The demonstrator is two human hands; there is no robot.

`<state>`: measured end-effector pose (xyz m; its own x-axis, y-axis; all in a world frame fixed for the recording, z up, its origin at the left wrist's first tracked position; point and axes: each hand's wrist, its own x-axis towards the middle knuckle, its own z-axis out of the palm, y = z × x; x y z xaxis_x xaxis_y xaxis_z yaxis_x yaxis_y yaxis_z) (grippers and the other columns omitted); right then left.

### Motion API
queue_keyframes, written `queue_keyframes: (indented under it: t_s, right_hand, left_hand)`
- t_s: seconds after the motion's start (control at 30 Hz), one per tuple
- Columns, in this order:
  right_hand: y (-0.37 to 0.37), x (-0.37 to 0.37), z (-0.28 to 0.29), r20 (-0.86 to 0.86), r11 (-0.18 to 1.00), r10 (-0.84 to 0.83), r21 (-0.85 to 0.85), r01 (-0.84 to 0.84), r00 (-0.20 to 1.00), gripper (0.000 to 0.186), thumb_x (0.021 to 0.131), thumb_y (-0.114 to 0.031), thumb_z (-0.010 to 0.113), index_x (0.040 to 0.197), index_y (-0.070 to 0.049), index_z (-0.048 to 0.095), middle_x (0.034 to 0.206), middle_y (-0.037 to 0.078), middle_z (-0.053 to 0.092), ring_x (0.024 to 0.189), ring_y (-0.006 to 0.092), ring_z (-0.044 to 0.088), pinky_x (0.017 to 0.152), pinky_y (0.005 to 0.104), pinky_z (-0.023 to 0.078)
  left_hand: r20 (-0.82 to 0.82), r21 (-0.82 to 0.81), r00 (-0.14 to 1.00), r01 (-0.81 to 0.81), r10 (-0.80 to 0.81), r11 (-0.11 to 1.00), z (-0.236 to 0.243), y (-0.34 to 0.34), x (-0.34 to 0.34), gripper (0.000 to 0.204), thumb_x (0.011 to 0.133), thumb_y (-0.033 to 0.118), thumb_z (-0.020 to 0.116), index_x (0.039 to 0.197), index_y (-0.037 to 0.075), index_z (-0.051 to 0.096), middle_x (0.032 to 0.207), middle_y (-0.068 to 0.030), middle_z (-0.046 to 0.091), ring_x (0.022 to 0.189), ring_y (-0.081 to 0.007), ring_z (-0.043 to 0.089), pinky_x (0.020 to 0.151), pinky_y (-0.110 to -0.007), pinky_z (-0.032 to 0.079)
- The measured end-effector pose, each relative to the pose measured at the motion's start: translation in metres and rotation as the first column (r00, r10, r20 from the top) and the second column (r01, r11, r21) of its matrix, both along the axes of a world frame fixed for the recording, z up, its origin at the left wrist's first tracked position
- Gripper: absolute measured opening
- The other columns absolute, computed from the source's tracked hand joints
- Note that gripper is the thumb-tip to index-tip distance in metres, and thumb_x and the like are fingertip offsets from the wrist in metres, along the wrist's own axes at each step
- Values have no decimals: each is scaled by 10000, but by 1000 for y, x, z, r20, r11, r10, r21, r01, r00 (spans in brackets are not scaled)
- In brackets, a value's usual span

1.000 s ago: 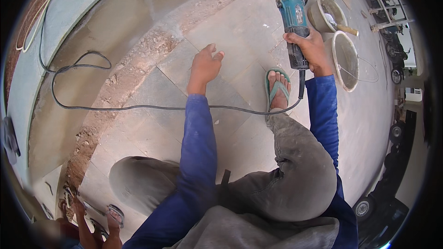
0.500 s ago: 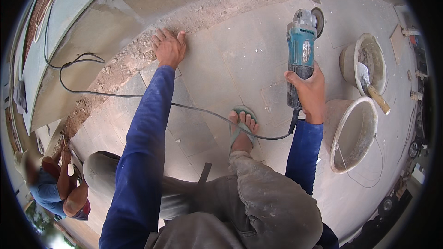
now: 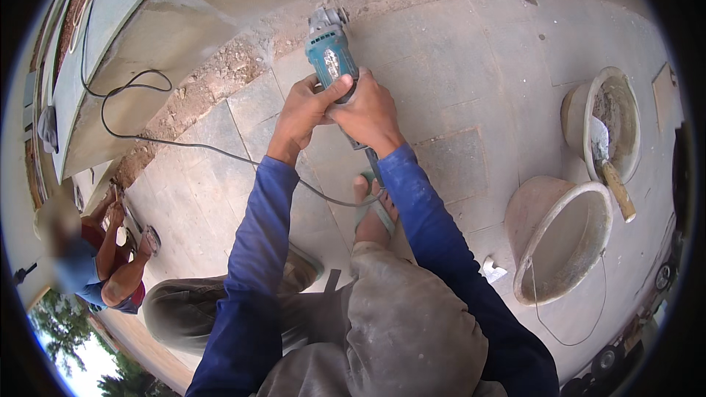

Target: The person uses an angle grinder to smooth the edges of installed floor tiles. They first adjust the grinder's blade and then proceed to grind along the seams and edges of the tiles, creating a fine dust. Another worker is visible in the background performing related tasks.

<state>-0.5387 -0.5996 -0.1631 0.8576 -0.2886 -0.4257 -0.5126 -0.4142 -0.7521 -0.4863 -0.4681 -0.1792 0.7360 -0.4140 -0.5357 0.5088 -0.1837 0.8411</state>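
Both my hands are closed on a teal and grey angle grinder (image 3: 331, 55) in front of me. My right hand (image 3: 369, 112) wraps round its dark rear body. My left hand (image 3: 305, 109) grips the same body from the left, thumb laid across the top. The grinder's metal head points away from me, by the rubble strip along the base of the step; its disc is mostly out of sight behind the head. From its rear end a black cord (image 3: 213, 146) runs over my foot and off to the left. Grey paving tiles (image 3: 448, 95) lie under it all.
At the right stand two mortar-stained buckets, the nearer one (image 3: 523, 224) with a wire handle, the farther one (image 3: 576, 114) holding a wooden-handled trowel (image 3: 616, 190). Broken rubble (image 3: 202, 95) lines the step. A co-worker (image 3: 92, 254) crouches at the left. A pale scrap (image 3: 493, 270) lies beside my right arm.
The grinder has moved left, from the right side to in front of me, in my right hand. My left hand has left the rubble edge and now grips the grinder too.
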Motion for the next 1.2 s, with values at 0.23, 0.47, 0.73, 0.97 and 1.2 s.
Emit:
queue_keyframes:
  t_s: [0.23,0.47,0.73,0.97,1.2]
  right_hand:
    - [23,10,-19,1,1000,-6,-15,6,1000,623,701,-214,761,1213,58,532,1059,286,693,1004,444,691,881,478,554]
    - [23,15,-20,-16,999,-42,5,42,999,601,700,-218,753,1185,67,542,1069,293,691,1022,443,688,899,468,551]
    - [26,18,-22,-73,999,-26,-32,23,997,760,692,-241,765,1318,104,508,1160,307,674,1111,434,665,958,438,540]
    - [29,19,-24,-62,998,-26,-52,23,998,625,729,-202,757,1230,93,527,1122,303,675,1070,446,674,912,477,555]
    - [29,20,-29,-78,998,-25,-53,21,997,677,689,-251,773,1233,75,536,1108,300,685,1060,441,680,922,457,547]
  left_hand:
    - [-24,-46,995,-93,92,995,-12,15,7,584,861,305,815,1201,-112,587,1021,-172,705,822,-212,736,676,-340,640]
    - [-21,-38,999,-28,27,999,-20,15,16,598,856,346,812,1195,-98,601,1008,-168,712,806,-208,737,679,-341,640]
    - [-30,-32,999,31,-32,999,-26,23,20,641,899,343,777,1265,-130,545,1084,-182,695,884,-236,740,730,-367,648]
    - [-39,-37,999,32,-34,999,-32,24,22,591,907,326,769,1237,-121,566,1079,-182,694,881,-237,739,730,-369,650]
    - [-48,-82,998,33,-37,996,-32,25,22,581,915,308,761,1241,-128,558,1079,-188,691,884,-243,739,728,-371,651]
